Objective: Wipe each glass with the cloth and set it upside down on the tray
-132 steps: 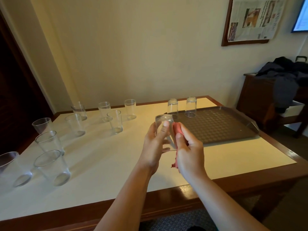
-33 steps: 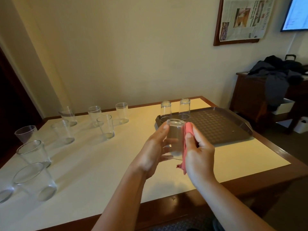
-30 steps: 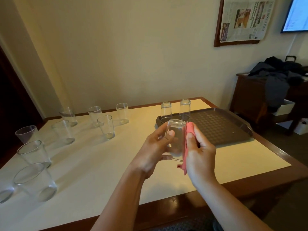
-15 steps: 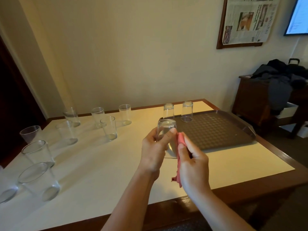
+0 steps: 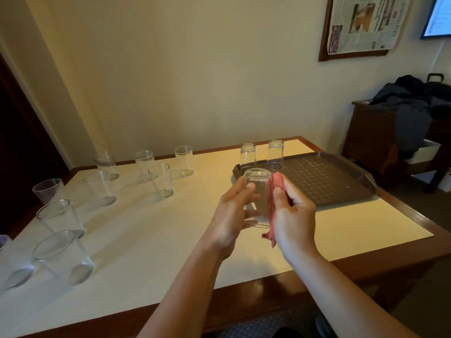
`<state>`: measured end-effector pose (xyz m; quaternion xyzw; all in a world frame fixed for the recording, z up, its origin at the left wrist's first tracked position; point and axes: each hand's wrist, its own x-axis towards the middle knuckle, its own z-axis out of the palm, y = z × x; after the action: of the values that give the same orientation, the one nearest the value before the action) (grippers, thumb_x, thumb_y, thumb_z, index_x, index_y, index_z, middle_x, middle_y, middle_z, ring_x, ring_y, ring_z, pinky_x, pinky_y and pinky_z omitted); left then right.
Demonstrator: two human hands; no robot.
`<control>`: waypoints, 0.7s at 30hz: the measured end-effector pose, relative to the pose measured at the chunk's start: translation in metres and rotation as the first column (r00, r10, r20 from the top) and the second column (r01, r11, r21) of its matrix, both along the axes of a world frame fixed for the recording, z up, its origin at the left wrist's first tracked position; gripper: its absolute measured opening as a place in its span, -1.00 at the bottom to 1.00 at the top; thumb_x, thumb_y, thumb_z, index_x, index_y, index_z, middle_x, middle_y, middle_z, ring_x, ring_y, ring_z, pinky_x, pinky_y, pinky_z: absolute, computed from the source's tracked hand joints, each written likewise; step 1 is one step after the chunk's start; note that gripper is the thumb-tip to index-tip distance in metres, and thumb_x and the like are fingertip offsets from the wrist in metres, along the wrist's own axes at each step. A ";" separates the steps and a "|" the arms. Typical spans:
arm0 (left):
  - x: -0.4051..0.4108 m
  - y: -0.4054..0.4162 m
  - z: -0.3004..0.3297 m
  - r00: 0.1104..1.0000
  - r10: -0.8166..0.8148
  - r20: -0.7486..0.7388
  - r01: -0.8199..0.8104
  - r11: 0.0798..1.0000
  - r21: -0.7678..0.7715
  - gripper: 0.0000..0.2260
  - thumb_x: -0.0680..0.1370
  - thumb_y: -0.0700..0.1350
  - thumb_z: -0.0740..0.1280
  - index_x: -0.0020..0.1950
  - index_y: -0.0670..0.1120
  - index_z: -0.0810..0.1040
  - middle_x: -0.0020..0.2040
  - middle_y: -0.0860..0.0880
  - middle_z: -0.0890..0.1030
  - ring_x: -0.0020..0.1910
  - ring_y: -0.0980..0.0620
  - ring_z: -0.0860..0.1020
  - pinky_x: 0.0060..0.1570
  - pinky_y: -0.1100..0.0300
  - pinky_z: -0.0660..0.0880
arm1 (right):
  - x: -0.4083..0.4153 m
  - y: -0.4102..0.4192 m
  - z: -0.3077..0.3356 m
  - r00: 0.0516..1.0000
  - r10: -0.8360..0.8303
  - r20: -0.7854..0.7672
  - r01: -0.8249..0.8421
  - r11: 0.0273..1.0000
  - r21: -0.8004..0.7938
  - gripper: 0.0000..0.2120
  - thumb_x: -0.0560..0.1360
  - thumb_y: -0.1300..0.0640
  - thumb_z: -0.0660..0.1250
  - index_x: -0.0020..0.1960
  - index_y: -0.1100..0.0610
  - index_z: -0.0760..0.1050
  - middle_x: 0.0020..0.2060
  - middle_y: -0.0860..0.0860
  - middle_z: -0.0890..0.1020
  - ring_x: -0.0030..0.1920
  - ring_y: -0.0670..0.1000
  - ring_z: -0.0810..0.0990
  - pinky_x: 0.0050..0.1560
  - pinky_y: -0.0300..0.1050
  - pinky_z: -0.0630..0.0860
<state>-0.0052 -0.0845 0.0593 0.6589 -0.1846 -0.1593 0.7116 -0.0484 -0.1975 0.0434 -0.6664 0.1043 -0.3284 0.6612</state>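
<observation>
Clear glass sits inverted in our left hand, fingers curled round it above the table, just short of the tray. Our right hand pinches the pink cloth against its side. We should probably turn the glass steadily, press lightly, and cover the rim before setting it down.

Both forearms bare, no sleeves; wrists apparently without jewellery.
</observation>
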 end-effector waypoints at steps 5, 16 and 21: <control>0.006 0.000 0.002 0.975 0.155 0.162 -0.140 0.985 -0.100 -0.82 0.65 -0.01 0.39 0.25 0.12 0.65 -0.06 0.09 0.72 -0.12 0.22 0.63 -0.13 0.29 0.50 | -0.009 0.015 -0.007 0.999 0.031 0.014 -0.029 0.996 -0.080 -0.66 0.65 0.10 0.21 0.42 -0.09 0.41 0.17 -0.35 0.51 0.11 -0.44 0.50 0.06 -0.47 0.51; 0.007 0.000 0.000 0.982 0.147 0.115 -0.131 0.982 -0.135 -0.80 0.67 -0.02 0.37 0.29 0.03 0.60 0.01 -0.03 0.73 -0.12 0.00 0.68 -0.17 0.20 0.58 | -0.007 0.016 -0.002 0.997 0.043 0.058 -0.037 0.995 -0.094 -0.66 0.65 0.17 0.21 0.42 0.04 0.45 0.14 -0.33 0.52 0.03 -0.51 0.49 -0.14 -0.55 0.45; 0.005 0.005 -0.006 1.000 0.004 -0.005 -0.005 0.998 -0.062 -0.75 0.72 0.19 0.16 0.29 0.39 0.57 0.21 0.01 0.69 0.06 -0.12 0.72 0.16 -0.08 0.57 | 0.006 0.005 0.004 0.999 0.014 0.031 -0.010 0.994 -0.113 -0.66 0.66 0.12 0.21 0.41 -0.03 0.46 0.24 -0.23 0.56 0.23 -0.27 0.49 0.12 -0.45 0.48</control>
<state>0.0002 -0.0791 0.0529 0.6365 -0.1864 -0.1533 0.7325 -0.0423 -0.1929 0.0476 -0.6981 0.0710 -0.3403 0.6260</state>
